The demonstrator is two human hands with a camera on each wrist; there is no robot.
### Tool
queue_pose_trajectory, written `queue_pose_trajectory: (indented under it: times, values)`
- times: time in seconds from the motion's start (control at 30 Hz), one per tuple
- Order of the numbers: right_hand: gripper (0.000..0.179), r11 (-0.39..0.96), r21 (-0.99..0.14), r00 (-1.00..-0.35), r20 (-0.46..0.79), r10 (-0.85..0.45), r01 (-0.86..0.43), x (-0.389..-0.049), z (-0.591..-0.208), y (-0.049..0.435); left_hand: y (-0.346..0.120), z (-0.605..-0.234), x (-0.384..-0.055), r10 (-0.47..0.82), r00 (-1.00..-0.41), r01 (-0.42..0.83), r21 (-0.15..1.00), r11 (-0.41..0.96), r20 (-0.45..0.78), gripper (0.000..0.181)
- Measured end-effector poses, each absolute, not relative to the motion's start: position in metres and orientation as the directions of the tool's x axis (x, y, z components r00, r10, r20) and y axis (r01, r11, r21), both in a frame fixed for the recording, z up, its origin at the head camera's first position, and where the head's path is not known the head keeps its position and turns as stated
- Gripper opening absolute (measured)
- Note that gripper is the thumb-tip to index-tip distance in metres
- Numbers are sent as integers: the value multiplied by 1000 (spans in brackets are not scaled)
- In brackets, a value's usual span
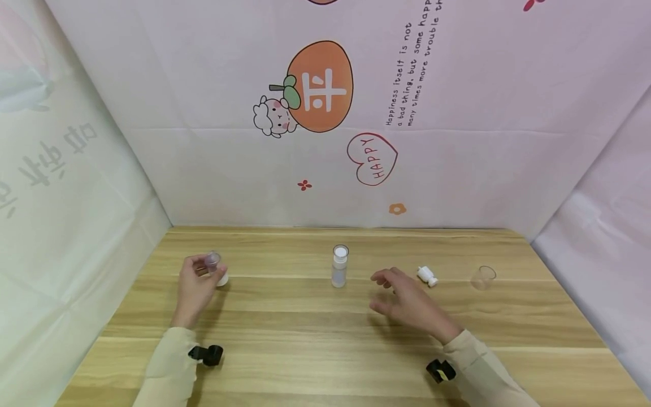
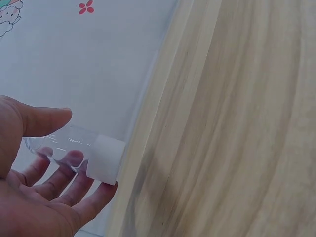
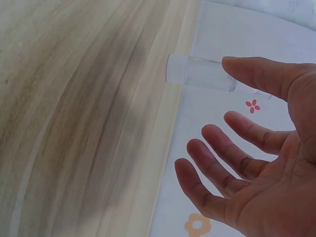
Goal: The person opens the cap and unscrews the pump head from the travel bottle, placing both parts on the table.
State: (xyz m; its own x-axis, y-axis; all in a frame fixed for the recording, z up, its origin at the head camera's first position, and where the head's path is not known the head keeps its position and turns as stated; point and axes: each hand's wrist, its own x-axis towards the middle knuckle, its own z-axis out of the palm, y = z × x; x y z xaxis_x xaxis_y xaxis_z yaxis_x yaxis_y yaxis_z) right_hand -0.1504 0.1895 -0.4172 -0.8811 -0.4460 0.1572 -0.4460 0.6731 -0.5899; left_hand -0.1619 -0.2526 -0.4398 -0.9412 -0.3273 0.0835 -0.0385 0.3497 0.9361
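My left hand (image 1: pixel 195 288) holds a small clear bottle with a white base (image 1: pixel 213 260) at the left of the table. In the left wrist view its fingers curl behind this bottle (image 2: pixel 106 159), while the thumb lies along the other side. A second clear bottle with white parts (image 1: pixel 339 271) stands upright in the middle. To its right my right hand (image 1: pixel 407 302) hovers with loosely bent fingers and nothing in them. The right wrist view shows that middle bottle (image 3: pixel 207 74) beyond the thumb, apart from the palm (image 3: pixel 266 197).
A white pump head (image 1: pixel 426 276) lies just beyond my right hand. Farther right is a clear cap (image 1: pixel 483 277). The wooden table (image 1: pixel 305 350) ends at a printed backdrop (image 1: pixel 229 169), with cloth walls on both sides.
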Motion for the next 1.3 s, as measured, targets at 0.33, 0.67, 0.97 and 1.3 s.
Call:
queue_pose_trajectory:
  times: [0.33, 0.67, 0.97, 1.3]
  values:
    - [44, 664, -605, -880, 143, -452, -439, -147, -418, 187, -270, -442, -160, -389, -917, -55, 938, 342, 89, 56]
    - [26, 650, -592, -857, 151, -492, -477, -148, -418, 188, -282, -440, -155, -436, -899, -121, 933, 338, 41, 61]
    - [17, 673, -540, -841, 134, -524, -506, -147, -417, 187, -291, -440, -153, -448, -894, -156, 925, 345, 16, 64]
    - [14, 693, -466, -821, 152, -550, -551, -143, -417, 189, -296, -444, -153, -475, -880, -172, 922, 346, 13, 65]
